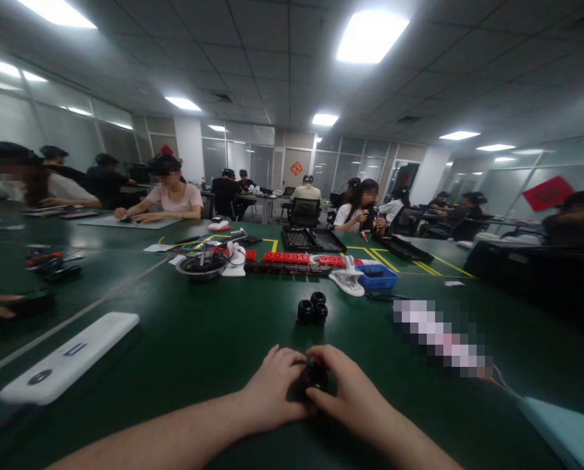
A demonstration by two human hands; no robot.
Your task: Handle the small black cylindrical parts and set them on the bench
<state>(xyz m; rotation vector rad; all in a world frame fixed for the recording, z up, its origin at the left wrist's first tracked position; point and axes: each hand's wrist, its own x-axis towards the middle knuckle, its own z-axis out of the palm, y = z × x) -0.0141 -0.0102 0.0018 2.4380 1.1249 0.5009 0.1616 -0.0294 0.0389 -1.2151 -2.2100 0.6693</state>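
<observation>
The left hand (276, 385) and right hand (350, 385) curl closed around the black round piece (316, 376), on or just above the table (198, 352), nearer than the black knobs (312, 309), where light, even fingertip pressure should keep it steady.

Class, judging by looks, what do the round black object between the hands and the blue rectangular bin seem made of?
Round black object: perhaps glossy plastic or glass; faint highlights show, though partly covered.
Blue rectangular bin: probably smooth plastic, given even colour and thin walls.
</observation>
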